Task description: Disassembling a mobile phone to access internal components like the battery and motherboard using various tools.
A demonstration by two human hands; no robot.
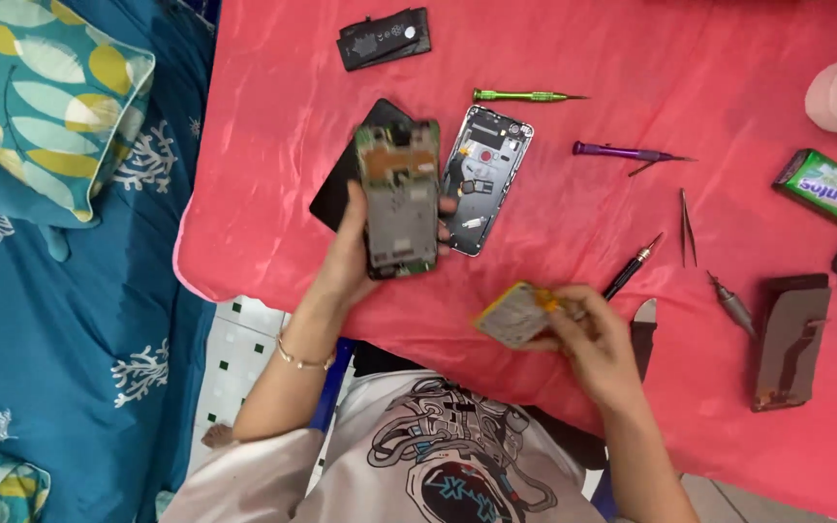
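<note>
The left hand point(356, 254) grips an opened phone body with a bare green circuit board and grey metal shield point(398, 199), fingers wrapped round its edges, holding it upright just left of the frame's centre, above the red cloth-covered table point(573, 48). The right hand point(588, 339) sits lower, right of centre, with fingers closed on a flat yellowish-grey rectangular part with an orange strip point(517, 315), lifted just over the near table edge.

Directly behind the held phone body lies a black flat panel point(336, 194), and just to its right a silver-framed phone back shell with exposed inner parts point(486, 179) rests on the cloth. Toward the top of the frame lies a black rectangular battery point(385, 39), well apart from the hands. A green-handled screwdriver point(525, 95) lies above the shell, a purple-handled screwdriver point(622, 152) further right, and a black slim screwdriver point(634, 266) lies near the right hand. Metal tweezers point(687, 228) lie beside it. At the right edge are a dark phone screen panel with a flex cable point(789, 339) and a green candy packet point(827, 187). A blue bedspread with a leaf-patterned pillow point(41, 97) fills the left side.
</note>
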